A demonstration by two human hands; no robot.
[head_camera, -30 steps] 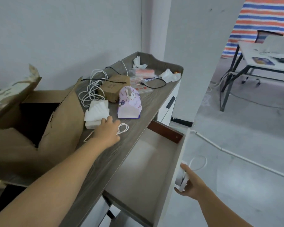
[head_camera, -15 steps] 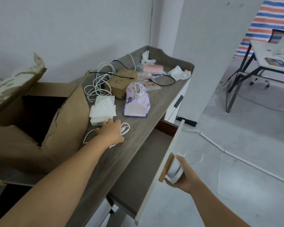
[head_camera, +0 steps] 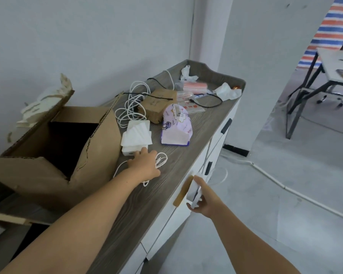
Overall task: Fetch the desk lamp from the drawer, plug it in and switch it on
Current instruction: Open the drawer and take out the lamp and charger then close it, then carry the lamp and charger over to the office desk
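Observation:
My right hand (head_camera: 206,202) is closed around a small white device (head_camera: 194,191), apparently the folded lamp, with a thin white cord looping off it toward the floor. It presses against the white drawer front (head_camera: 166,232) beside the wooden handle (head_camera: 183,191); the drawer is shut. My left hand (head_camera: 145,165) lies palm-down on the grey wood cabinet top (head_camera: 186,155), over a thin white cable (head_camera: 161,160). Its fingertips touch a white power block (head_camera: 130,150). Whether those fingers grip the cable is hidden.
An open cardboard box (head_camera: 99,155) stands left of my left hand. Behind it lie a coiled white cable (head_camera: 130,107), a small brown box (head_camera: 156,104), a purple tissue pack (head_camera: 176,127) and wrappers. A white conduit (head_camera: 285,186) crosses the floor; a desk (head_camera: 335,64) stands far right.
My right hand, with the white device in it, has pushed the open drawer fully shut. My left hand has stayed on the cable.

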